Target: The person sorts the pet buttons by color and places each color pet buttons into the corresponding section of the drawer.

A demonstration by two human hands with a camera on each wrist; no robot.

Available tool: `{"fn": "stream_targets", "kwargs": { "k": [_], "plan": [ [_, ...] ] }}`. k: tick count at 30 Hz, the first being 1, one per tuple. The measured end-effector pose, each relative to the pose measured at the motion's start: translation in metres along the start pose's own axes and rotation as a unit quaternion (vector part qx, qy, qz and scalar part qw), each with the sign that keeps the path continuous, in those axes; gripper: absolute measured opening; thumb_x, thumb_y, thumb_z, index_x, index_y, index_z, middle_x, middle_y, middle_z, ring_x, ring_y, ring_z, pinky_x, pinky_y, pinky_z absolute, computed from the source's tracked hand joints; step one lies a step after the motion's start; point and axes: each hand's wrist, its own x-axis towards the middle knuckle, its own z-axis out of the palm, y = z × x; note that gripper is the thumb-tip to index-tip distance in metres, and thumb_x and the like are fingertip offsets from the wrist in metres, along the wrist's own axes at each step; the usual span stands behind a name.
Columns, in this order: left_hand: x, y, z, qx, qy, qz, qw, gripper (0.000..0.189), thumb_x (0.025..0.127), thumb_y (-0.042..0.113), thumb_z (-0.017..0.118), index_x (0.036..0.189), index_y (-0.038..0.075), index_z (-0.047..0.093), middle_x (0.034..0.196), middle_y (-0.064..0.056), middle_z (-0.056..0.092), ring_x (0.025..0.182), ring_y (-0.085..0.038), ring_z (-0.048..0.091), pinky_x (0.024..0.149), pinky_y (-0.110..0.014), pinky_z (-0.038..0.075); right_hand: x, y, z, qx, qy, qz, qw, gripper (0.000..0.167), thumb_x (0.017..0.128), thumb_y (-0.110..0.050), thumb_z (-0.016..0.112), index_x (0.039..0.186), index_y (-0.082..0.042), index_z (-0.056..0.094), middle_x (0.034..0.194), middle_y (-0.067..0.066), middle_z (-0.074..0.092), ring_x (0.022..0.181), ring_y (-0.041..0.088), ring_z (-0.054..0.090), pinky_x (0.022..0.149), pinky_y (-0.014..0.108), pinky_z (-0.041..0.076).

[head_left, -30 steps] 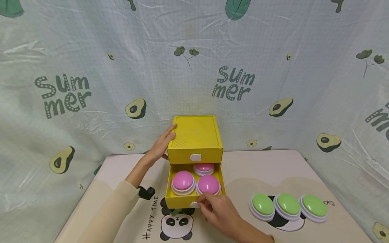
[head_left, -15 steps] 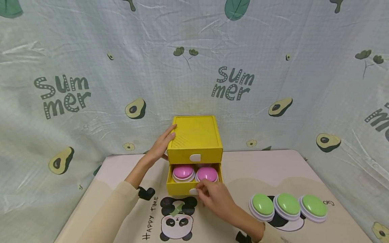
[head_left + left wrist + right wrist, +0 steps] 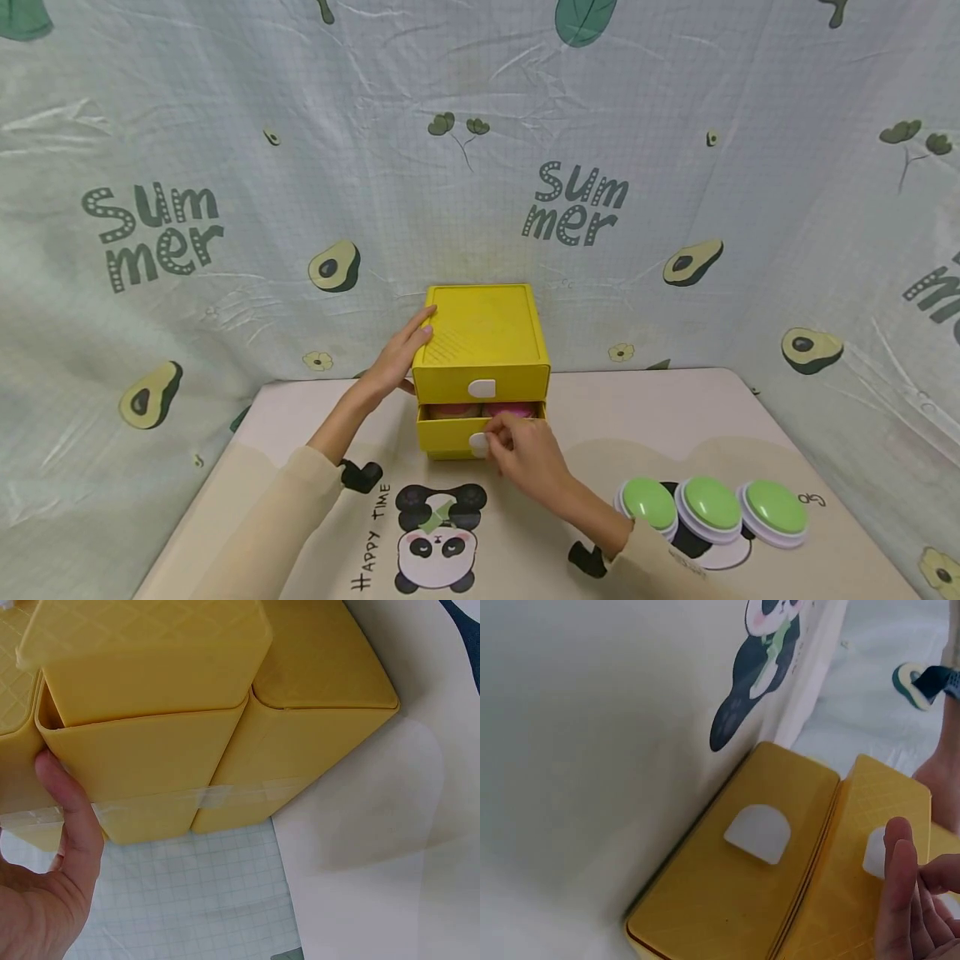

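A yellow desktop drawer box stands against the backdrop in the head view. Its top drawer is closed, while the drawer below sticks out a little, with pink domed push buttons mostly hidden inside. My right hand pinches that drawer's white tab handle, and the fingertips overlap the tab in the right wrist view. My left hand rests along the box's left side, its fingers reaching the top edge. In the left wrist view a digit presses the taped yellow side wall.
Three green domed push buttons with white bases sit in a row on the table at the right. Another drawer with a white tab handle lies beneath the one I touch. A printed cloth backdrop rises right behind the box.
The lower drawer has slid inward with my right hand on its handle, and the pink buttons have mostly gone under the upper drawer. My left hand has stayed on the box's side.
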Motion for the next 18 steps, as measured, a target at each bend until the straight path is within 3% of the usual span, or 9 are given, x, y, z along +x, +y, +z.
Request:
{"fn": "stream_targets", "kwargs": {
  "k": [12, 18],
  "plan": [
    [0.001, 0.0, 0.0, 0.005, 0.0, 0.001, 1.0, 0.061, 0.109, 0.056, 0.032, 0.165, 0.04, 0.016, 0.165, -0.019, 0.034, 0.115, -0.042, 0.064, 0.066, -0.048, 0.064, 0.018, 0.011, 0.006, -0.032, 0.043, -0.004, 0.9985, 0.005, 0.094, -0.006, 0.07, 0.09, -0.007, 0.073, 0.065, -0.004, 0.069, 0.046, -0.004, 0.051, 0.045, 0.018, 0.043],
    [0.001, -0.001, 0.0, 0.001, -0.002, 0.002, 1.0, 0.061, 0.109, 0.055, 0.033, 0.166, 0.04, 0.016, 0.166, -0.019, 0.032, 0.118, -0.044, 0.063, 0.067, -0.05, 0.064, 0.023, 0.015, 0.007, -0.049, 0.067, -0.016, 0.9964, 0.006, 0.092, -0.007, 0.072, 0.088, -0.008, 0.075, 0.067, -0.004, 0.072, 0.056, 0.0, 0.06, 0.05, 0.016, 0.045]
  ]
}}
